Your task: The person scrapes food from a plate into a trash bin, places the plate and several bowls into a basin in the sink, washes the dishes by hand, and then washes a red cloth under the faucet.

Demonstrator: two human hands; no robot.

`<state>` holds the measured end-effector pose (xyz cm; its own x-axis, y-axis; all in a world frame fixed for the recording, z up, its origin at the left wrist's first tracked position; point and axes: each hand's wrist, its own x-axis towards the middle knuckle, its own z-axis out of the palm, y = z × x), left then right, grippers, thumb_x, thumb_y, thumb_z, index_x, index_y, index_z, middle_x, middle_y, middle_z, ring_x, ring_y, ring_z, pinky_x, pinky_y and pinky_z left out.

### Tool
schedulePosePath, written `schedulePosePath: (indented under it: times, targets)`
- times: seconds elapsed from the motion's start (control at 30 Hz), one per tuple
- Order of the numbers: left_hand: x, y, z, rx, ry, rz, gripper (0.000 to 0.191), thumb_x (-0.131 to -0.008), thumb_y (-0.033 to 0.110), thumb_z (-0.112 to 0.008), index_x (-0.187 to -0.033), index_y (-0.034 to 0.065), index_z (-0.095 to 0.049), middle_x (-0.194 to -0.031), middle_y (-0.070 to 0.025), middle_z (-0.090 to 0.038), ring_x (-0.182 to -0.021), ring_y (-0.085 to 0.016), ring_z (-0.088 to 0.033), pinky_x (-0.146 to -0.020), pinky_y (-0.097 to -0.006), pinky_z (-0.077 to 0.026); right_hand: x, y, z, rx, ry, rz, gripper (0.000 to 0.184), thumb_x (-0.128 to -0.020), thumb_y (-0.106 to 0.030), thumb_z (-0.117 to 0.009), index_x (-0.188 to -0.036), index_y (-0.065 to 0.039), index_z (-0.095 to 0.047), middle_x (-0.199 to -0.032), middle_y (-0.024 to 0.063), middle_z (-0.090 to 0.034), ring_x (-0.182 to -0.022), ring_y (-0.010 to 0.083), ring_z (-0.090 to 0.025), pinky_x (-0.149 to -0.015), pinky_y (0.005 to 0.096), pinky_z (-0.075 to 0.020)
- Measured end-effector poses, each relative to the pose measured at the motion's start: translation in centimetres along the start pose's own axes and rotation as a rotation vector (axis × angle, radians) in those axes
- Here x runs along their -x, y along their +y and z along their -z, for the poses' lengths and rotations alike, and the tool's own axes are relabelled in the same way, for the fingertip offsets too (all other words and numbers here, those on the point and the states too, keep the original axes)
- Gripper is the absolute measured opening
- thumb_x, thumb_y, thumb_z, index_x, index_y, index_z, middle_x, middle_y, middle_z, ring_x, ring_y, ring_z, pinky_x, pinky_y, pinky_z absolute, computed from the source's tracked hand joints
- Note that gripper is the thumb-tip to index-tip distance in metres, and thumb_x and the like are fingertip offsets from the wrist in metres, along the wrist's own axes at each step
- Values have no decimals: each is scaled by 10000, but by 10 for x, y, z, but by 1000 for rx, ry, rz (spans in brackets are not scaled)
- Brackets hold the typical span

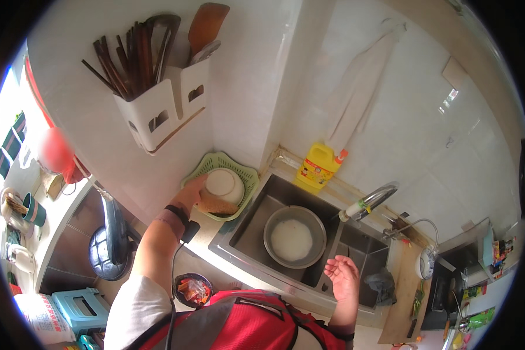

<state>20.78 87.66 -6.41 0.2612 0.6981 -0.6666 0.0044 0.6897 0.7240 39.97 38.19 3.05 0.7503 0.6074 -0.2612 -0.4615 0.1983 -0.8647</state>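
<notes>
My left hand (196, 189) reaches into a pale green plastic basket (250, 178) by the wall. It grips the left side of an upturned white bowl (221, 183); some fingers are hidden. Against the bowl's near side lies a tan, rough-looking piece (218, 206), perhaps a loofah. My right hand (343, 280) is raised above the front of the sink's smaller basin, fingers loosely curled and holding nothing. In the larger basin of the steel sink (251, 227) sits a round metal basin (271, 256) with cloudy whitish liquid (292, 239).
A yellow detergent jug (317, 168) stands behind the sink, left of the faucet (372, 199). A grey cloth (380, 286) hangs over the right edge. A white utensil holder (157, 113) with chopsticks is wall-mounted above the basket. A waste bin (192, 289) stands on the floor.
</notes>
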Motion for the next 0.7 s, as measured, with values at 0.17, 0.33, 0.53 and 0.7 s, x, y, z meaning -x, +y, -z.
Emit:
schedulePosePath:
  times: [0.17, 0.33, 0.53, 0.7]
  targets:
    - [-38, -8, 21, 20, -215, -76, 371, -875, 272, -641, -1138, 16, -585, -1146, -124, -620, -993, -260, -614, -864, -402, -500, -3, 15, -13, -15, 30, -18, 153, -895, -113, -559, -1026, -41, -595, -929, 135, -659, -803, 218, -636, -741, 347, -526]
    - [-69, -13, 16, -108, -164, -12, 289, -881, 240, -623, -1064, 18, -598, -1016, -109, -636, -934, -259, -618, -791, -401, -524, 1, 18, -17, 0, 73, -6, 175, -900, -130, -565, -1045, -38, -597, -939, 135, -658, -826, 221, -636, -755, 351, -524]
    - [-120, -33, 25, -98, -270, -2, 216, -876, 219, -610, -962, 21, -609, -838, -100, -628, -716, -249, -613, -604, -405, -535, 2, 18, -16, -2, 82, 10, 181, -900, -138, -567, -1048, -37, -594, -941, 135, -657, -830, 224, -634, -761, 355, -522]
    - [-152, -30, 77, -211, -207, -5, 223, -867, 222, -632, -959, 21, -606, -783, -82, -622, -605, -238, -601, -552, -393, -534, -29, 25, -40, 29, -61, -66, 188, -906, -142, -556, -1056, -32, -584, -948, 139, -656, -836, 225, -634, -762, 356, -523]
